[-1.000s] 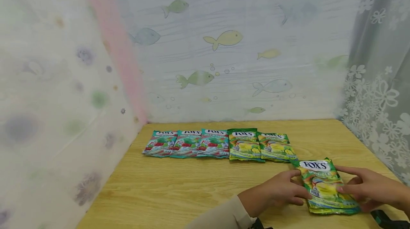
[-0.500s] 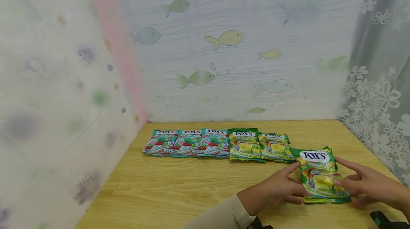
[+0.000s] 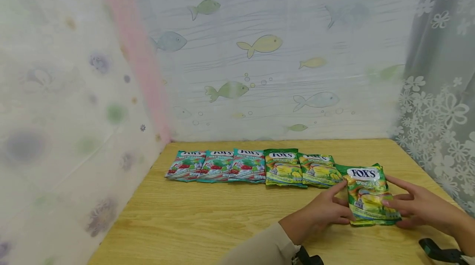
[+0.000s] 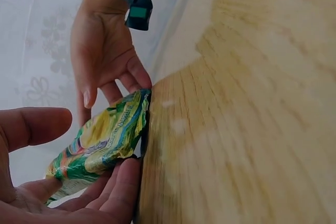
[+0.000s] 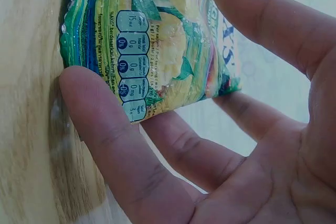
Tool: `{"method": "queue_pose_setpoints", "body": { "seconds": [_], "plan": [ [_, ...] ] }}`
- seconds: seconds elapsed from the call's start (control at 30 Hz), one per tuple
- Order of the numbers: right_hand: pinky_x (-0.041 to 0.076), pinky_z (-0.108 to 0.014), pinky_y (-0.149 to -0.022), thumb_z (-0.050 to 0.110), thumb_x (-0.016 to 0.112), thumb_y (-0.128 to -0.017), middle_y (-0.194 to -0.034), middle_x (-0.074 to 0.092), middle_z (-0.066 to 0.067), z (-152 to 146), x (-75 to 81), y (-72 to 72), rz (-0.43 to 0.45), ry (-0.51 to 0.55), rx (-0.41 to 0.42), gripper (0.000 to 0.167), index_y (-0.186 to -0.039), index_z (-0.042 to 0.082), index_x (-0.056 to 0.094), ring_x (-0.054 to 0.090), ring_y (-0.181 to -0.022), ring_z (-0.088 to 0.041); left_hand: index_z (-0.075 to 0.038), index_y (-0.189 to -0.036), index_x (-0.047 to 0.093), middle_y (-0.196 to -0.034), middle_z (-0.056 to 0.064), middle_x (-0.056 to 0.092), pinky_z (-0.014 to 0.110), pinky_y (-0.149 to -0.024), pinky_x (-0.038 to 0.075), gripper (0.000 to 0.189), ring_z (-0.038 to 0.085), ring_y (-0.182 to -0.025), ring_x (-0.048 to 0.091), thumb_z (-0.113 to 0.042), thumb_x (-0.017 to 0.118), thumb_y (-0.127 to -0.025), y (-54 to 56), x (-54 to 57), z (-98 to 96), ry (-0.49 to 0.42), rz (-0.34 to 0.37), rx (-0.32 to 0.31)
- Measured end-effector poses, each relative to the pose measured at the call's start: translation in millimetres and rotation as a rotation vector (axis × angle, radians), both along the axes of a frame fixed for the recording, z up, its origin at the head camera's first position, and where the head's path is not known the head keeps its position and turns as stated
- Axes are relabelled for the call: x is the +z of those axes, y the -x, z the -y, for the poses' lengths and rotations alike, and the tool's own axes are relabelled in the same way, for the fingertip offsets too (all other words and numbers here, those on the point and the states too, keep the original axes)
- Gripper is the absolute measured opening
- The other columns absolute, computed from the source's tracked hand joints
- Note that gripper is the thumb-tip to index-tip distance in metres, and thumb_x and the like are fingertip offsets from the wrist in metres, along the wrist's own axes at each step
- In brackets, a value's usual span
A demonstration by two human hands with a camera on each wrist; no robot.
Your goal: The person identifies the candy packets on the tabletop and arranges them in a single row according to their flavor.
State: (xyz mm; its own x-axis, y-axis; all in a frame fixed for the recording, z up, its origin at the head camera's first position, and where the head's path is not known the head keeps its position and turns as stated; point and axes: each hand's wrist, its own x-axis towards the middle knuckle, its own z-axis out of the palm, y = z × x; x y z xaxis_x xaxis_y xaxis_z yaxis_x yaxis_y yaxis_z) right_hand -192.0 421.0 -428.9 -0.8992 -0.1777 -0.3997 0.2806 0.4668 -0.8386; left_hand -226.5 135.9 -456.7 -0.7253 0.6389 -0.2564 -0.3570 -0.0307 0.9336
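Note:
Both hands are at a green and yellow Fox's Spring Tea candy bag (image 3: 371, 195) at the right of the table. My left hand (image 3: 326, 209) touches its left edge with extended fingers; in the left wrist view the left thumb (image 4: 42, 125) stands off the bag. At the opposite edge is my right hand (image 3: 419, 205). In the right wrist view its fingers (image 5: 105, 119) lie along that side, and the thumb (image 5: 262, 17) is over the front. The bag's upper left corner meets the neighbouring Spring Tea bag (image 3: 320, 170).
Further left in the row lie another Spring Tea bag (image 3: 283, 170) and three teal Mint Blossom bags (image 3: 248, 167). They rest on a wooden table (image 3: 208, 219). A fish-patterned sheet (image 3: 267, 75) stands behind, and a flowered curtain (image 3: 438, 125) borders the right side.
The Spring Tea bag between the hands has slid away from the front edge and slightly left, toward the row's end. Both hands stayed at its sides. The other bags have not moved.

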Motion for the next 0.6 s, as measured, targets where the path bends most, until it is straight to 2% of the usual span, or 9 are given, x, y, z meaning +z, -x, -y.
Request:
{"method": "queue_pose_setpoints", "body": {
  "seconds": [0.2,0.3,0.37,0.47,0.6],
  "plan": [
    [0.063,-0.049,-0.084,0.035,0.057,-0.108,-0.152,0.016,-0.054,-4.3,-2.7,0.6,0.013,0.0,-0.035,0.1,-0.159,0.009,-0.025,0.07,-0.109,-0.032,-0.046,-0.144,0.055,-0.119,0.009,0.069,0.044,-0.088,0.061,0.091,0.023,-0.1,0.071,0.02,0.068,-0.082,2.3,-0.4,-4.7,0.008,-0.023,0.01],
    [0.063,-0.048,-0.084,0.032,0.058,-0.108,-0.15,0.024,-0.054,-6.2,-3.6,3.3,-0.007,0.014,-0.03,0.101,-0.159,0.009,-0.026,0.071,-0.109,-0.032,-0.048,-0.143,0.055,-0.125,0.009,0.066,0.044,-0.089,0.06,0.091,0.022,-0.106,0.069,0.018,0.068,-0.082,4.9,-0.7,-6.2,0.028,-0.044,0.015],
    [0.062,-0.048,-0.083,0.028,0.059,-0.107,-0.145,0.035,-0.051,-7.4,-3.9,6.3,-0.035,0.026,-0.014,0.102,-0.159,0.008,-0.026,0.071,-0.108,-0.033,-0.048,-0.144,0.055,-0.13,0.009,0.065,0.044,-0.088,0.06,0.09,0.022,-0.108,0.069,0.017,0.068,-0.083,7.3,-0.3,-7.3,0.028,-0.071,0.017],
    [0.062,-0.047,-0.083,0.024,0.062,-0.106,-0.14,0.048,-0.043,-8.5,-3.3,10.8,-0.089,0.023,-0.003,0.103,-0.159,0.007,-0.025,0.072,-0.108,-0.031,-0.05,-0.145,0.053,-0.133,0.007,0.065,0.042,-0.083,0.06,0.091,0.02,-0.102,0.07,0.016,0.068,-0.083,10.4,2.1,-9.2,0.029,-0.128,0.018],
    [0.063,-0.046,-0.082,0.023,0.065,-0.104,-0.14,0.049,-0.042,-7.9,-0.9,15.7,-0.188,-0.018,-0.02,0.106,-0.161,0.006,-0.022,0.073,-0.105,-0.029,-0.054,-0.143,0.053,-0.132,0.003,0.067,0.037,-0.078,0.059,0.09,0.014,-0.088,0.069,0.011,0.071,-0.084,13.9,9.0,-13.5,0.052,-0.189,0.053]
  ]
}}
